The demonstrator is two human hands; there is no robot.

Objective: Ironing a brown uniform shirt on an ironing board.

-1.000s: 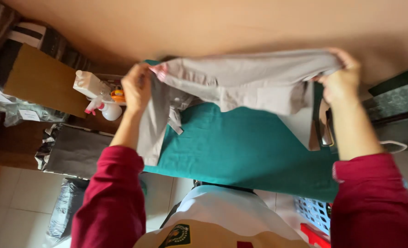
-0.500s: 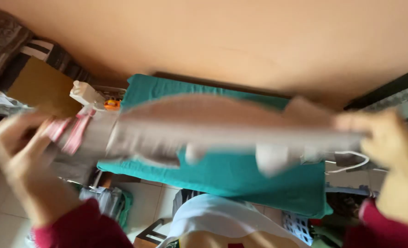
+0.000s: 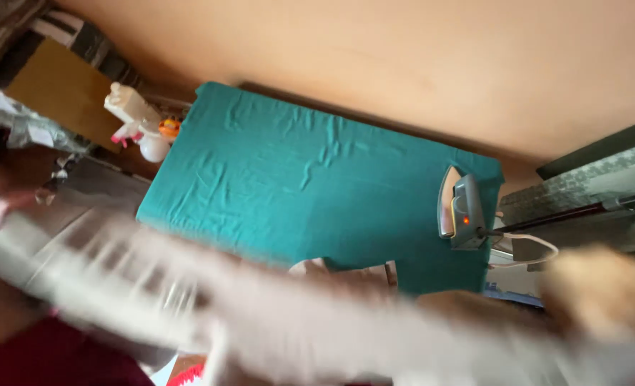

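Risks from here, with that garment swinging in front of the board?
1. The iron stands upright at the right end of the teal board cover with its indicator lit; the blurred pale garment sweeps close below and might brush it.
2. The iron's cord loops off the board edge near the right hand; a snag seems possible.

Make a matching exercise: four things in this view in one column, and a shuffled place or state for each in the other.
Things:
1. iron
2. teal cloth
3. pale garment
4. white spray bottle

Places or states:
A. spread over the board, creased
B. blurred, stretched across the bottom of the view
C. standing on end at the right end of the board
D. off the board's left end

Pairs: 1-C, 2-A, 3-B, 4-D
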